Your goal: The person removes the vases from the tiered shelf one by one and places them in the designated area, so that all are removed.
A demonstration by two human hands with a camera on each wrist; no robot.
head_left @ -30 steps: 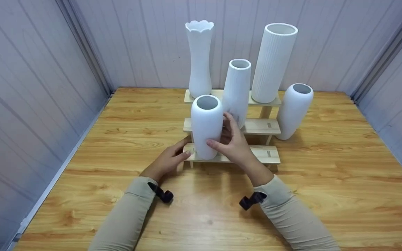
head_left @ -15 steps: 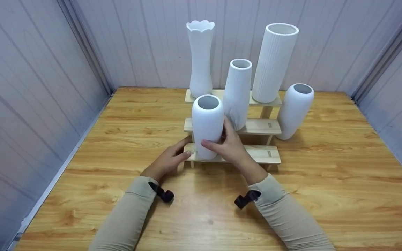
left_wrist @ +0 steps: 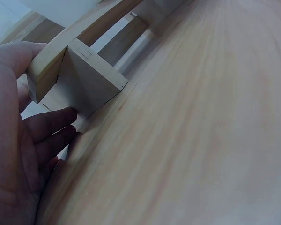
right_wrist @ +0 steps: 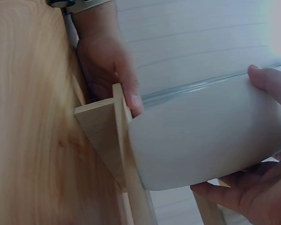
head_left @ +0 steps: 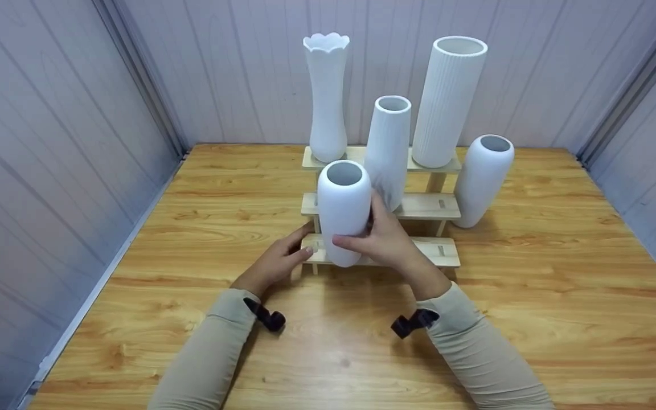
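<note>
My right hand grips a smooth white vase low on its body, thumb across the front and fingers behind. The vase stands nearly upright at the left part of the bottom step of a three-tier wooden stand; its base reaches the step's front edge. In the right wrist view, the vase's base meets the board or lies very close to it; contact is unclear. My left hand holds the left end of that step, thumb on top. Its lower fingers rest by the stand's leg in the left wrist view.
Behind the held vase, a tapered white vase stands on the middle step. The top step bears a scalloped-rim vase and a ribbed cylindrical vase. Another smooth vase stands on the table, right of the stand. Panel walls enclose the table.
My right fingers have closed in round the vase. The vase has moved slightly right and toward me with that hand. My left hand stays at the step's end.
</note>
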